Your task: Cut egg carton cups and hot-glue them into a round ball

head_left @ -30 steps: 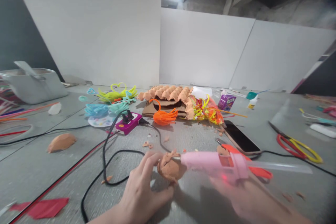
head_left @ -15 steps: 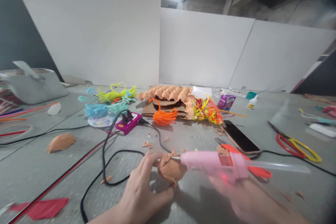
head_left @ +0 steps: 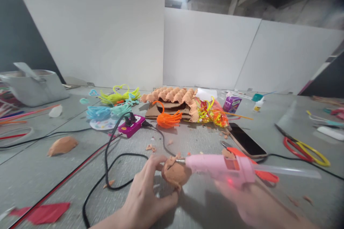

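A rounded brown clay-like piece (head_left: 177, 174) is gripped at its left side by the fingers and thumb of my left hand (head_left: 147, 189). My right hand (head_left: 247, 196), partly blurred, is wrapped round a pink glue gun (head_left: 220, 166) with a red light on it. The gun points left, and its metal nozzle touches the top of the brown piece. A clear glue stick (head_left: 290, 171) sticks out of the gun's back end. Another curved brown piece (head_left: 63, 145) lies on the table at the left.
Behind are a bumpy brown egg tray (head_left: 172, 94), an orange pipe-cleaner bundle (head_left: 169, 119) and a purple power strip (head_left: 131, 126) with black cables. A phone (head_left: 247, 141) and scissors (head_left: 303, 148) lie at right, a grey basket (head_left: 34, 89) at far left.
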`<action>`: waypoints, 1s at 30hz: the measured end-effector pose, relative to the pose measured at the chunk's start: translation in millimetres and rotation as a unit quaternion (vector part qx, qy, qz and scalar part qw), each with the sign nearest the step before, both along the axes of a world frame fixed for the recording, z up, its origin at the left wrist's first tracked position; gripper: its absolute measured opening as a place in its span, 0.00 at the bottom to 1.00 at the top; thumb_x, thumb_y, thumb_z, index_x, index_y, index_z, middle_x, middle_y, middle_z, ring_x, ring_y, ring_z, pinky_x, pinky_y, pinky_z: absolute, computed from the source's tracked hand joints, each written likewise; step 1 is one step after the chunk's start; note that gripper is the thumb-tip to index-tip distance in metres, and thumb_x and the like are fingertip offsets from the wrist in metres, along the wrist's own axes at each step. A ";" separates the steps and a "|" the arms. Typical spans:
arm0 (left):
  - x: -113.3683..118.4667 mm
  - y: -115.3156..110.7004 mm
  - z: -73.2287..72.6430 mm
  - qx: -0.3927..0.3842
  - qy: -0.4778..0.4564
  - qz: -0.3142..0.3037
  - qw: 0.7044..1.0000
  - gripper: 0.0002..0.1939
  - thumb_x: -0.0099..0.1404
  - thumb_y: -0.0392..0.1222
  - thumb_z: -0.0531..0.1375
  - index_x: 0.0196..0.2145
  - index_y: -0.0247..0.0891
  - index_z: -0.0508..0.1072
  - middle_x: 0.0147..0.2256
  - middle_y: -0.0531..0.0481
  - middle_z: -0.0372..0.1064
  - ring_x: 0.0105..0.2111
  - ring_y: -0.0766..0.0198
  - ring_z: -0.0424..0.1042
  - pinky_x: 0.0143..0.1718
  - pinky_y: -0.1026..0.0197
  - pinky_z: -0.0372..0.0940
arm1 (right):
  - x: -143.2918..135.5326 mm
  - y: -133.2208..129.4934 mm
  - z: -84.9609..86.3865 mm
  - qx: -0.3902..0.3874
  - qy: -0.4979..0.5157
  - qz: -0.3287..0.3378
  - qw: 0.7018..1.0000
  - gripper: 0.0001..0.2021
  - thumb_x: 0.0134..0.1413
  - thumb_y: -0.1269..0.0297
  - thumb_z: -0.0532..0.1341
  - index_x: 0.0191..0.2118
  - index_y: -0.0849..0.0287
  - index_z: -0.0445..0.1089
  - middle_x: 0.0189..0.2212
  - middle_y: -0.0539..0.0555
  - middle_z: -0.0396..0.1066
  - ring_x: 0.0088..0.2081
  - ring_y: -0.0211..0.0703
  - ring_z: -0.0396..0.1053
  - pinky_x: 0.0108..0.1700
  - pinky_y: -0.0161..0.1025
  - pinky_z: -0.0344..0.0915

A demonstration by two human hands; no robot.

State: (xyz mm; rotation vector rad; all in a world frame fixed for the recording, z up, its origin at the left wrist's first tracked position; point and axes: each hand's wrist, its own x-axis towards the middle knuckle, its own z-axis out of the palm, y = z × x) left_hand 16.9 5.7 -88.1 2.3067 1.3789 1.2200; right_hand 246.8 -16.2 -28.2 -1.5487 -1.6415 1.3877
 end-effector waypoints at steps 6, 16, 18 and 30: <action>-0.2 -0.7 -1.2 0.010 -0.008 -0.007 1.000 0.25 0.48 0.33 0.57 0.45 0.45 0.57 0.36 0.51 0.72 0.31 0.60 0.77 0.28 0.58 0.73 | 1.0 1.0 -0.6 0.024 -0.011 0.024 0.999 0.12 0.48 0.54 0.56 0.24 0.54 0.54 0.16 0.42 0.46 0.16 0.32 0.44 0.16 0.31 0.44; -0.1 2.8 2.2 0.021 -0.003 -0.005 1.000 0.24 0.50 0.34 0.58 0.45 0.46 0.58 0.37 0.52 0.71 0.33 0.61 0.76 0.33 0.57 0.73 | 4.8 -1.1 4.9 0.104 -0.048 -0.043 0.992 0.15 0.48 0.50 0.56 0.23 0.54 0.57 0.12 0.41 0.47 0.14 0.33 0.47 0.16 0.31 0.47; -0.1 3.2 2.8 0.031 -0.002 -0.006 0.999 0.24 0.50 0.34 0.58 0.45 0.46 0.59 0.37 0.51 0.71 0.33 0.61 0.76 0.33 0.56 0.73 | 11.5 3.8 5.9 0.218 -0.109 -0.055 0.968 0.13 0.52 0.53 0.55 0.23 0.54 0.58 0.15 0.44 0.53 0.16 0.35 0.53 0.19 0.33 0.53; 1.8 0.2 7.6 0.062 0.022 -0.005 0.998 0.24 0.48 0.33 0.57 0.44 0.44 0.58 0.36 0.50 0.72 0.31 0.59 0.77 0.29 0.56 0.73 | 49.0 60.6 -33.3 0.387 -0.440 0.045 0.809 0.05 0.56 0.67 0.53 0.33 0.59 0.64 0.31 0.56 0.68 0.30 0.46 0.68 0.29 0.40 0.60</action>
